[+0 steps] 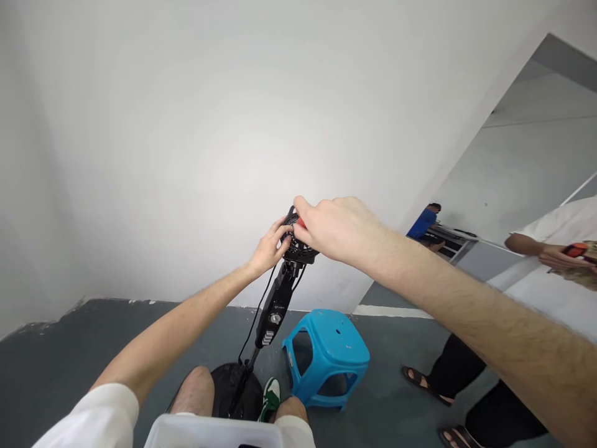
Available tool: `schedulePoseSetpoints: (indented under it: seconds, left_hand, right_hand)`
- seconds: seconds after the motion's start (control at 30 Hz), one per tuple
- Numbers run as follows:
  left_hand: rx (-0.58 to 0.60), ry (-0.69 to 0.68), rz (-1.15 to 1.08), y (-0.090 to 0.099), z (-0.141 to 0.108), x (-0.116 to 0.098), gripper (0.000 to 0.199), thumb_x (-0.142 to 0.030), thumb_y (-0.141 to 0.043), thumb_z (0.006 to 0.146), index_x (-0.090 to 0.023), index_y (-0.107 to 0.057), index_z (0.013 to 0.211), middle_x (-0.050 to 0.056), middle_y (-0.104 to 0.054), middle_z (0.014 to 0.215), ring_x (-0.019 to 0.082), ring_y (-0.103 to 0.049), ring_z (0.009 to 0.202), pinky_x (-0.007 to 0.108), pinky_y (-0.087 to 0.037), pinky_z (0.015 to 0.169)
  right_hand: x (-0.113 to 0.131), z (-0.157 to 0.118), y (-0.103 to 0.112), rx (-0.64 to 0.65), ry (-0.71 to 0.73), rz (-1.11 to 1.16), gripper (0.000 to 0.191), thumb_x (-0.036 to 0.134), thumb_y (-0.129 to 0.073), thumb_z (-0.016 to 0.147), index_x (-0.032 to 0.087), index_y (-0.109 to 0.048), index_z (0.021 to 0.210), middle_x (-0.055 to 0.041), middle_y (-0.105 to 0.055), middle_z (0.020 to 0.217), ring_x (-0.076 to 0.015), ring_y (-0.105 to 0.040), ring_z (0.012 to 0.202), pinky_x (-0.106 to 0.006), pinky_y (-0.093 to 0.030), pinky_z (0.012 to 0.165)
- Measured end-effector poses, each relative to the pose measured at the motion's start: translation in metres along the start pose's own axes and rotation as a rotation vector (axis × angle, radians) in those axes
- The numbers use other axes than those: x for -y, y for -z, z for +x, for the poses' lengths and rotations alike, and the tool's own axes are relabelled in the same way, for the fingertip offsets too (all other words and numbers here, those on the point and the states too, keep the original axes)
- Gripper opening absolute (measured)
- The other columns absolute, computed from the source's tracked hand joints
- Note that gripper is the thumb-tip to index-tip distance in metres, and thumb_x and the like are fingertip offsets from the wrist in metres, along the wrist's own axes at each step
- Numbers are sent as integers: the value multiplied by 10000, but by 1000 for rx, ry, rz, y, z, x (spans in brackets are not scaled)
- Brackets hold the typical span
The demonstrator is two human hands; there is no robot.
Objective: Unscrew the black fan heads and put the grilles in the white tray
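A black standing fan (pixel 275 311) without blades or guard in view rises in front of me, its pole leaning to the right. At its top sits the slotted black motor housing (pixel 298 251). My left hand (pixel 272 246) grips the left side of this housing with bent fingers. Over the right side, my right hand (pixel 336 227) is closed on a small red-orange piece (pixel 301 222), mostly hidden by the fingers; its kind cannot be made out. A black cord (pixel 258 308) hangs beside the control panel with its knob (pixel 275 318).
A blue plastic stool (pixel 333 348) stands right of the fan's round base (pixel 233 392). A white tub (pixel 212 432) lies at my lap. At right, a person in white (pixel 536 274) holds an orange-and-black thing (pixel 576 250). A white wall (pixel 186 124) is ahead.
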State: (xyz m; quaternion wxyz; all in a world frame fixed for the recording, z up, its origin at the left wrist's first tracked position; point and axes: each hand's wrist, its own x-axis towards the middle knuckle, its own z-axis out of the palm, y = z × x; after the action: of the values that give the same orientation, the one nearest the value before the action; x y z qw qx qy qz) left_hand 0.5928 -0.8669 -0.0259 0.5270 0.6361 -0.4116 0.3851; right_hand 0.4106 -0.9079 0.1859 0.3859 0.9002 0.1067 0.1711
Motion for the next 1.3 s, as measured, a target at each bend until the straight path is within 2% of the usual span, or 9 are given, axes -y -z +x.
schedulePoseSetpoints:
  seconds: [0.1,0.27,0.37,0.53,0.7,0.83,1.0,1.13,1.3]
  left_hand:
    - [25,27,16,0,-1,-1,297,-262,-424,1046,-223,-560,1308,151,-470,1564,254,-503,1446,459,-480,1177]
    - [34,31,-9,3,1,-2,271,-286,-431,1052,-232,-545,1292,140,-488,1545,244,-478,1464,455,-467,1190]
    - [33,36,-46,3,1,-2,261,-279,-432,1051,-218,-529,1287,154,-506,1524,251,-471,1466,470,-461,1186]
    - [33,46,-58,2,2,-3,256,-291,-440,1046,-187,-528,1263,196,-505,1514,274,-456,1474,490,-444,1188]
    - [43,49,-29,2,2,-4,269,-288,-413,1050,-199,-537,1272,182,-492,1533,258,-480,1454,465,-461,1177]
    - [29,46,-38,3,2,-4,315,-307,-425,1049,-198,-496,1336,179,-501,1531,259,-460,1474,475,-417,1216]
    - [6,44,-64,2,1,-4,357,-297,-414,1053,-189,-438,1393,178,-511,1526,250,-464,1474,464,-414,1220]
    - [1,72,-65,2,3,-3,322,-313,-433,1052,-211,-471,1355,163,-519,1521,246,-452,1486,466,-392,1237]
    - [8,50,-52,2,3,-2,267,-297,-422,1054,-202,-520,1284,170,-523,1511,244,-465,1472,458,-403,1225]
  right_hand:
    - [-1,0,0,-13,-71,-41,422,359,-297,1074,135,-654,1062,-180,-727,849,-309,-702,821,-330,-299,583]
    - [-3,1,-3,7,-22,28,381,360,-381,1043,126,-570,1276,-144,-738,845,-286,-693,781,-325,-314,594]
    - [-2,2,-3,-45,-91,-30,505,434,-257,1074,132,-659,1113,-190,-724,844,-314,-693,829,-337,-317,618]
    - [-2,2,-4,15,18,38,395,351,-390,1017,133,-551,1304,-129,-736,810,-277,-680,742,-324,-295,587]
    - [-1,1,-5,-53,-75,-30,492,454,-277,1066,128,-641,1119,-189,-726,842,-310,-687,810,-332,-299,609]
    - [-2,1,-4,27,40,49,364,354,-391,1026,148,-545,1284,-128,-745,884,-263,-675,740,-320,-287,580]
    - [-1,-1,-2,-28,-54,-41,461,461,-285,1066,139,-601,1159,-166,-717,819,-308,-685,778,-326,-270,580]
    - [0,-1,-1,34,18,7,368,363,-369,1034,139,-524,1282,-129,-727,822,-277,-678,730,-315,-266,560]
    - [0,2,-3,-53,-59,-55,428,423,-312,1065,114,-545,1247,-176,-713,790,-317,-692,780,-319,-274,591]
